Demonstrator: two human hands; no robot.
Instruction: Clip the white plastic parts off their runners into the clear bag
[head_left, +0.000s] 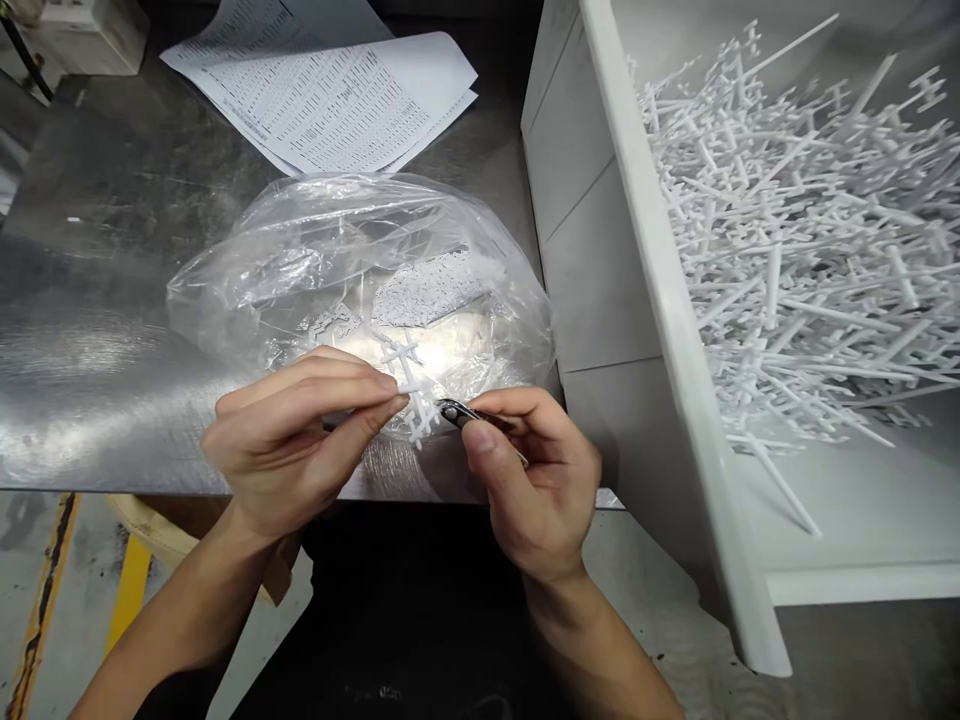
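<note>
My left hand (pixel 300 435) pinches a small white branched plastic sprue (pixel 421 415) between thumb and fingertips, just over the near side of a clear plastic bag. In my right hand (pixel 536 475) is a small metal nail clipper (pixel 457 411), gripped between thumb and fingers. The clipper's jaws are at the sprue's right side; whether they touch it I cannot tell. Beneath and beyond my hands the clear bag (pixel 300 250) lies spread on the metal table (pixel 97 330). Inside it, a heap of tiny white pieces (pixel 435 288) shows through the film.
To the right stands a white bin (pixel 667 270), its wall rising beside the bag, piled with many white plastic sprues (pixel 810 230). Printed sheets (pixel 337 100) lie behind the bag. At the back left is a pale box (pixel 94 35). The table's front edge runs below my hands.
</note>
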